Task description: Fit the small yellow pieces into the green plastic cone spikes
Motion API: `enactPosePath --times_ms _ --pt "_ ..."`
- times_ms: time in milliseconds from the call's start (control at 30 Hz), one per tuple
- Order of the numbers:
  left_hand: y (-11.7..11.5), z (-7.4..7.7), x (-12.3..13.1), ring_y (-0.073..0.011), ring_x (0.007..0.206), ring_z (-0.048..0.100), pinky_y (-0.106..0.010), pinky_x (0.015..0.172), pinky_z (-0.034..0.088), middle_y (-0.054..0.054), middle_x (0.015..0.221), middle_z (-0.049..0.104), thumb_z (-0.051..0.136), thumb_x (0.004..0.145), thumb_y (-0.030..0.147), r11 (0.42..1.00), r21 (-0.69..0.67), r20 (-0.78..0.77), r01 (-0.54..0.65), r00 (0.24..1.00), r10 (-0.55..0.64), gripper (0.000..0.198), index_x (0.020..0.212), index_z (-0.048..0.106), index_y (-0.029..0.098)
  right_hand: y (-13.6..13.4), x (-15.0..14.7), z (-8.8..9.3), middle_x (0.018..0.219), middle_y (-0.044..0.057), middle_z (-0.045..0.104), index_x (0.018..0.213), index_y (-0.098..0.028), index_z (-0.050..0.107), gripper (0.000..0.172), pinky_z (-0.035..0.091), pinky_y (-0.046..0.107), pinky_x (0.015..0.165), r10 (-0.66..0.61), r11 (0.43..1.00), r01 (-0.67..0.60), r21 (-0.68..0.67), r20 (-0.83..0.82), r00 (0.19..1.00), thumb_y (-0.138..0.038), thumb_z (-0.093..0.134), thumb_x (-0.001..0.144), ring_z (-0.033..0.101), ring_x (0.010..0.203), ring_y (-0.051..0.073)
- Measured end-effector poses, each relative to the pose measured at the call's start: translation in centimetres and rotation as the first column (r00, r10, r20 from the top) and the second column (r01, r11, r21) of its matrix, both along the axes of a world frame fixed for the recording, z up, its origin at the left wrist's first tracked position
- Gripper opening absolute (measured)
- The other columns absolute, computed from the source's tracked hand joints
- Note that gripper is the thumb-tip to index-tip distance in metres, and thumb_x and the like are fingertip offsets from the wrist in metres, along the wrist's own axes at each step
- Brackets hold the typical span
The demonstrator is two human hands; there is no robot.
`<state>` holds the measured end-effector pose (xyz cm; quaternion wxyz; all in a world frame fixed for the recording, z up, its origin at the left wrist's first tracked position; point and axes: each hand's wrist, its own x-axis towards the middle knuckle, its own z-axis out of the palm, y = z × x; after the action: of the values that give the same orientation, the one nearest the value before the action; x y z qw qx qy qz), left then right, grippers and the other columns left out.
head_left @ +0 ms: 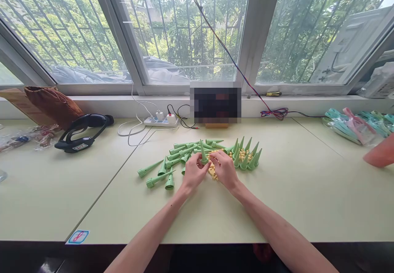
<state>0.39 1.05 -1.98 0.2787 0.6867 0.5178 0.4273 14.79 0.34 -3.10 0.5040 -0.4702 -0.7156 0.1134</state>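
My left hand (194, 171) grips a green cone-shaped spike (203, 153) that points up, its fingers closed round the base. Right beside it, my right hand (225, 168) has its fingers pinched together over a small heap of yellow pieces (212, 169); what the fingers hold is too small to make out. Several loose green spikes (160, 170) lie on their sides to the left of my hands. Another group of green spikes (246, 156) stands upright, points up, just right of my right hand.
The pale table (292, 191) runs under a barred window. A black headset (83, 133) and a brown bag (52, 103) lie at the back left. A white power strip (161, 120) with cables sits on the sill side. Bags of pastel plastic items (357, 125) lie at the far right.
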Motion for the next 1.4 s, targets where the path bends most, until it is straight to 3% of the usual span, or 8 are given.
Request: enactPosePath --times_ms 367,1400 --pt "-0.20 0.03 0.20 -0.0135 0.068 0.061 -0.026 0.060 0.052 -0.006 0.094 0.068 0.060 0.083 0.030 0.999 0.003 0.062 0.045 0.997 -0.045 0.022 0.099 0.064 0.017 0.00 0.02 0.09 0.092 0.008 0.067 0.093 -0.018 0.065 0.019 0.049 0.032 0.076 -0.005 1.000 0.004 -0.010 -0.033 0.999 -0.013 0.047 0.094 0.063 0.083 0.021" --pt "-0.06 -0.69 0.11 -0.0126 0.063 0.055 -0.026 0.059 0.048 -0.004 0.088 0.066 0.063 0.082 0.032 0.999 0.050 0.038 0.012 0.999 -0.014 0.020 0.095 0.063 0.017 0.39 0.29 -0.58 0.088 0.007 0.067 0.088 -0.018 0.060 0.013 0.048 0.032 0.070 0.010 0.993 -0.019 -0.119 -0.076 0.997 -0.021 0.048 0.094 0.061 0.076 0.021"
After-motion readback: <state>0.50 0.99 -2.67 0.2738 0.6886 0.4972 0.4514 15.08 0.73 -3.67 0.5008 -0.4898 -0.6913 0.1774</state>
